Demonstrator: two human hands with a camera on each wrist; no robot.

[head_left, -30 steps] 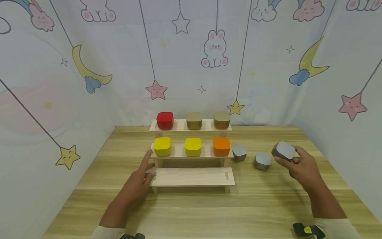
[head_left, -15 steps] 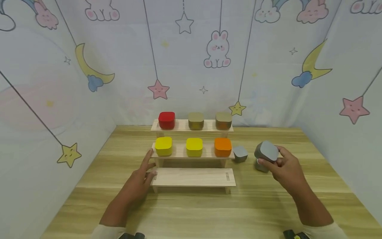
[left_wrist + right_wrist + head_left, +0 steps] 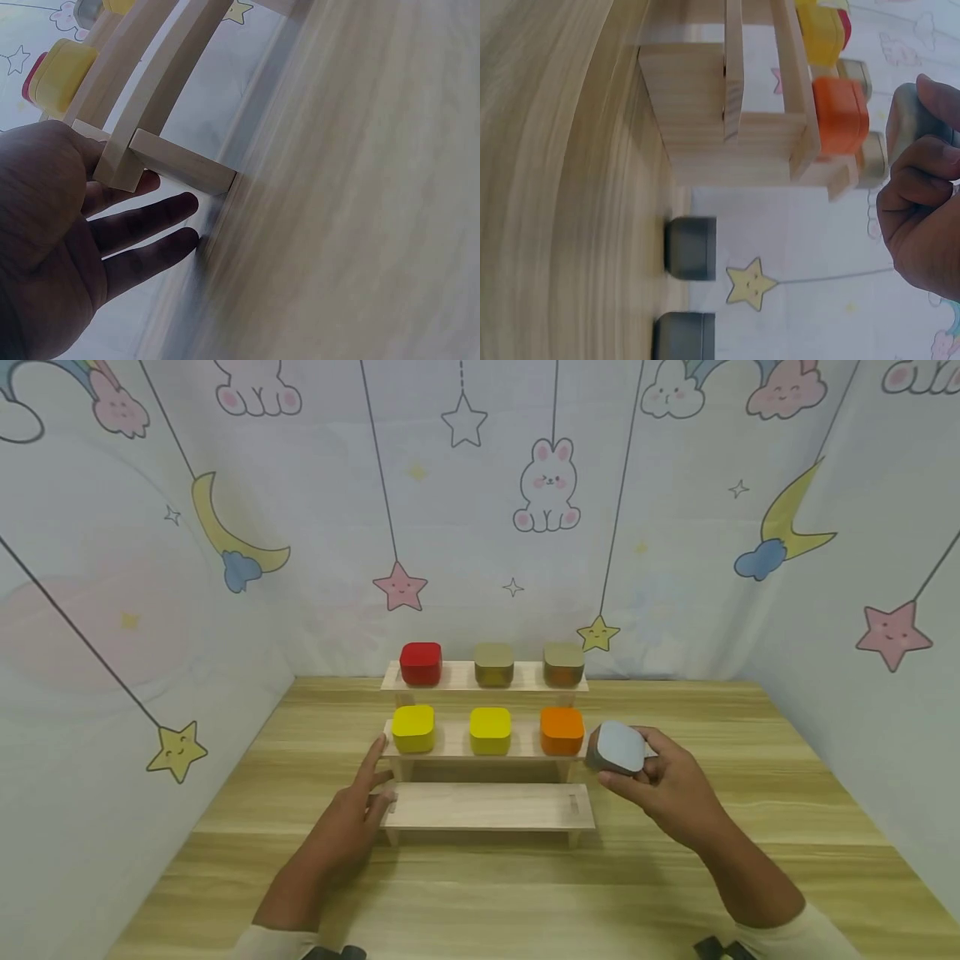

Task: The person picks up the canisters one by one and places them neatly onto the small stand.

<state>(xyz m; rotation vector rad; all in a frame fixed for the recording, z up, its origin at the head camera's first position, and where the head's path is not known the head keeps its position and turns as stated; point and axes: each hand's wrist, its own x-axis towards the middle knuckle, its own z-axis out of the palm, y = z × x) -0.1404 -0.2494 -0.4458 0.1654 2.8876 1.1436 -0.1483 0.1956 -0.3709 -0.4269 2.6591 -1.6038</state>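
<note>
In the head view, my right hand (image 3: 675,785) pinches a small grey rounded-square box (image 3: 621,748) between thumb and fingers. It is raised and tilted, just right of the orange box (image 3: 561,731) on the middle step of a wooden stepped stand (image 3: 487,806). My left hand (image 3: 347,818) is at the stand's left end, its fingers spread and thumb by the lowest step. In the left wrist view, several fingers (image 3: 146,225) stretch out beside the stand's leg, holding nothing. Two more grey boxes (image 3: 691,247) sit on the table in the right wrist view; the head view mostly hides them.
Two yellow boxes (image 3: 414,729) share the middle step with the orange one. On the top step are a red box (image 3: 421,663) and two gold-toned boxes (image 3: 493,664). The lowest step bears nothing. Cartoon-printed cloth walls (image 3: 465,527) surround the wooden table (image 3: 480,893).
My right hand has carried the grey box leftward to the stand's right end, passing in front of the other grey boxes. My left hand has stayed at the stand.
</note>
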